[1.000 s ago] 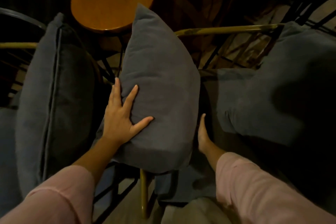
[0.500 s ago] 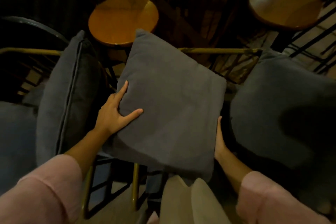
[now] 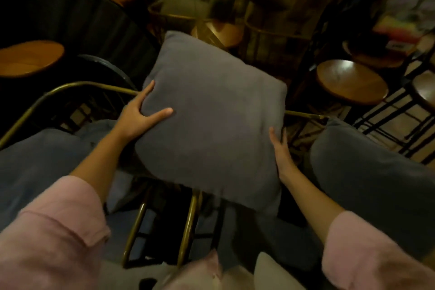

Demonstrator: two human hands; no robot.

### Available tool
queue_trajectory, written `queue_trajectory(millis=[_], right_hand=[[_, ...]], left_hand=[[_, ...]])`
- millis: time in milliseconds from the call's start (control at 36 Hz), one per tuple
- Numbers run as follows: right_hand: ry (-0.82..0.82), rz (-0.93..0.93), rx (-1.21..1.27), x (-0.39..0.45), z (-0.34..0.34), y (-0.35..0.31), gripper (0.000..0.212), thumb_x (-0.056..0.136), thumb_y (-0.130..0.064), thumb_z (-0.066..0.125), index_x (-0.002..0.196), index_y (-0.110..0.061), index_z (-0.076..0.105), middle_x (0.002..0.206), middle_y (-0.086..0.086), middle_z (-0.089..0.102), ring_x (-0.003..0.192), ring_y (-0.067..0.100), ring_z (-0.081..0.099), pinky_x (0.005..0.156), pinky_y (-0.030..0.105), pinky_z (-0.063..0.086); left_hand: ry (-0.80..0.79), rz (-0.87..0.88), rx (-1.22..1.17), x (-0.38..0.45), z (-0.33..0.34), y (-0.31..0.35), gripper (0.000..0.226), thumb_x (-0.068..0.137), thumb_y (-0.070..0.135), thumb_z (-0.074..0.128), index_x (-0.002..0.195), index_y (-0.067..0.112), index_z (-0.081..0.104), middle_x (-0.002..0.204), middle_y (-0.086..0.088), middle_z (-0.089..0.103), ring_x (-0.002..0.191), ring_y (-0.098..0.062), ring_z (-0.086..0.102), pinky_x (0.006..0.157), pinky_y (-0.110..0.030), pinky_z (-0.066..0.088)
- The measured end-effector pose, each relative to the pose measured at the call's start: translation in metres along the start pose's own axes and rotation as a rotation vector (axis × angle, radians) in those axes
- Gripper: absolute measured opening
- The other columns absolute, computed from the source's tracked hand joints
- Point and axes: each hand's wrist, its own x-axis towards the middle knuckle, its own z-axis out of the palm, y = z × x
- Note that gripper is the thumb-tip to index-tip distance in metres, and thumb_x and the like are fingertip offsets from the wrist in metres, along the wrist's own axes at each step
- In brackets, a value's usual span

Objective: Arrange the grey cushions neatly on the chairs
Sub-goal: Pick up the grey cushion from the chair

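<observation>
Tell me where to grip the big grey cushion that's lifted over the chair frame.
Take the grey cushion by its two opposite side edges, one hand from each flank, as the left hand and right hand do now. It is broad, soft and square, so a single-edge grip would probably let it flop.

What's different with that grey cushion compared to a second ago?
The grey cushion turned from edge-on to face-up and now looks raised off the chairs. The right hand, earlier behind its edge, now clasps its right side. The left hand keeps its grip on the left side. The neighbouring cushion stays put.
</observation>
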Motion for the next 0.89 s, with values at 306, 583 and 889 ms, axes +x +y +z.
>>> queue_trajectory(millis=[306,583,889], right_hand=[[-0.389,-0.332,-0.265,-0.006,0.226,-0.063,0.109,0.073,-0.052,0.081,0.156,-0.044,0.011,0.157,-0.009,0.035,0.136,0.017,0.046,0.106,0.041,0.048],[-0.602,-0.426,-0.562,0.007,0.453,-0.023,0.096,0.085,-0.046,0.072,0.158,-0.038,0.011,0.161,-0.014,0.023,0.135,0.001,0.026,0.113,0.029,0.03],[-0.561,-0.142,-1.159,0.048,0.492,0.094,0.083,0.079,-0.078,0.054,0.151,-0.055,0.02,0.166,0.007,0.006,0.15,0.04,0.015,0.12,0.059,0.021]], left_hand=[[0.385,-0.013,-0.173,-0.054,-0.206,-0.079,0.092,0.075,0.051,0.077,0.153,0.033,0.031,0.156,0.006,0.039,0.137,-0.016,0.043,0.108,-0.033,0.04],[0.576,-0.235,-0.254,-0.1,-0.336,-0.22,0.106,0.06,0.065,0.076,0.152,0.035,0.032,0.154,0.007,0.042,0.137,-0.017,0.044,0.11,-0.037,0.039],[0.114,-0.821,-0.171,-0.1,-0.263,-0.366,0.151,0.033,0.093,0.064,0.153,0.043,-0.012,0.165,-0.011,0.006,0.151,-0.036,0.015,0.122,-0.051,0.018]])
